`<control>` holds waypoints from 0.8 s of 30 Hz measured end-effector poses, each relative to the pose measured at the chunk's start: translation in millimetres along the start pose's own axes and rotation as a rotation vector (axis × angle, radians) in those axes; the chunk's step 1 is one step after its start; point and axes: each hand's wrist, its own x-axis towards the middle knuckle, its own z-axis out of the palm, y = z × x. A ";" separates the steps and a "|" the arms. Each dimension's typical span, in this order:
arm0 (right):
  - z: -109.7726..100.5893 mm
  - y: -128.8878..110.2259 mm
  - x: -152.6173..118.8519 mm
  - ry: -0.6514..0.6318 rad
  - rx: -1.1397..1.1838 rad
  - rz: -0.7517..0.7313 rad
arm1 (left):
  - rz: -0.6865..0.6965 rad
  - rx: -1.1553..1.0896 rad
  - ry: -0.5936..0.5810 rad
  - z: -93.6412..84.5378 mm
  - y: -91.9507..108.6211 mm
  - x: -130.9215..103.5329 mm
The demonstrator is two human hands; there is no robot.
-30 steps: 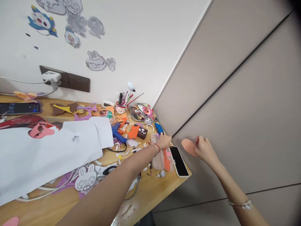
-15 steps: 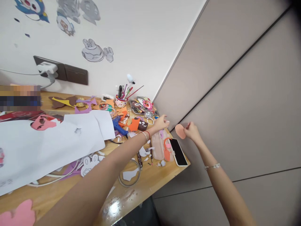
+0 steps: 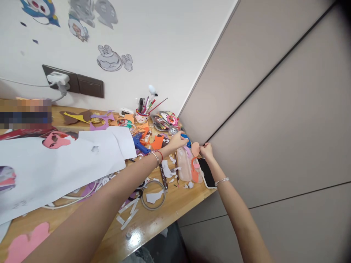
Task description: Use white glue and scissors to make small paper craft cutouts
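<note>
My right hand (image 3: 206, 150) pinches a peach oval cutout (image 3: 195, 149) by its edge, above the right end of the desk. My left hand (image 3: 177, 140) reaches over the desk a little left of the cutout, thumb and fingers apart with no held thing visible. Just beyond its fingertips is a round blue thing (image 3: 187, 140), partly hidden. Below the hands lie a clear pinkish tray (image 3: 184, 166), orange and pink cutouts (image 3: 195, 174) and a phone (image 3: 207, 173) with a dark screen.
A blue glue gun (image 3: 142, 147), a tape ring (image 3: 154, 207), a pen (image 3: 163, 177) and paper scraps (image 3: 128, 215) litter the wooden desk (image 3: 175, 206). A pen cup (image 3: 142, 117) stands by the wall. Large white paper (image 3: 82, 164) covers the left; a cabinet (image 3: 274, 120) borders the right.
My right hand has moved left with the peach cutout, bringing it close to my left hand. My left hand has drawn back slightly left, and the blue thing now shows beside its fingers.
</note>
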 end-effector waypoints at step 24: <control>-7.5 32.0 -0.1 -0.088 -0.022 0.003 | 0.216 0.181 -0.262 33.4 -7.6 -18.6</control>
